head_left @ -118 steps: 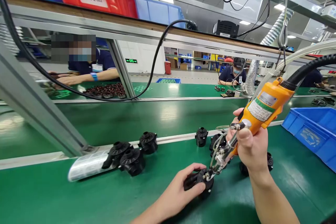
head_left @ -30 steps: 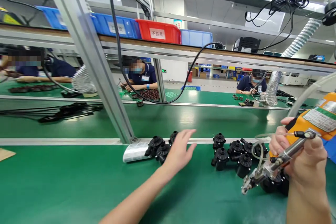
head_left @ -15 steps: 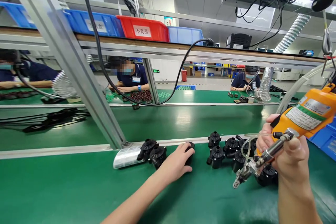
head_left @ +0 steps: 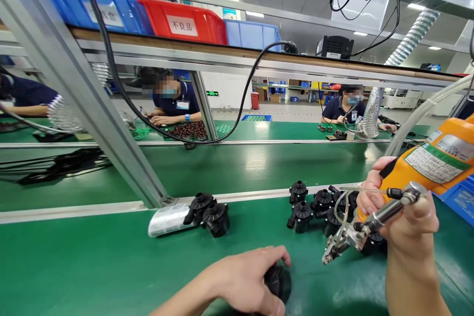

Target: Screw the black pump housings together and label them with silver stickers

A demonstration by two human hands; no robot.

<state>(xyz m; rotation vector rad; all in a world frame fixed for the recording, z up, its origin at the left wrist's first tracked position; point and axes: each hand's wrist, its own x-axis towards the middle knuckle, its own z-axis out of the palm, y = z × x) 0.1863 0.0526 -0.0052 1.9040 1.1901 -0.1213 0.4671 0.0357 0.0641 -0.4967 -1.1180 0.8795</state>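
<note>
My left hand (head_left: 246,281) is wrapped over a black round pump housing (head_left: 278,282) on the green bench near the bottom edge. My right hand (head_left: 402,217) grips an orange electric screwdriver (head_left: 435,160), whose metal nose (head_left: 331,252) hangs just right of and above that housing without touching it. Behind the nose sits a cluster of several black housings (head_left: 314,207). Two more black housings (head_left: 209,212) lie further left beside a shiny cylinder (head_left: 166,219).
A slanted aluminium post (head_left: 85,94) stands at the left. A green conveyor belt (head_left: 237,168) runs behind the bench. Blue and red bins (head_left: 181,22) sit on the overhead shelf. Co-workers sit across the line. A blue tray (head_left: 462,197) is at the right edge.
My left hand reached out to the left group of housings, closed on one and pulled it back toward me. The screwdriver stayed raised at the right.
</note>
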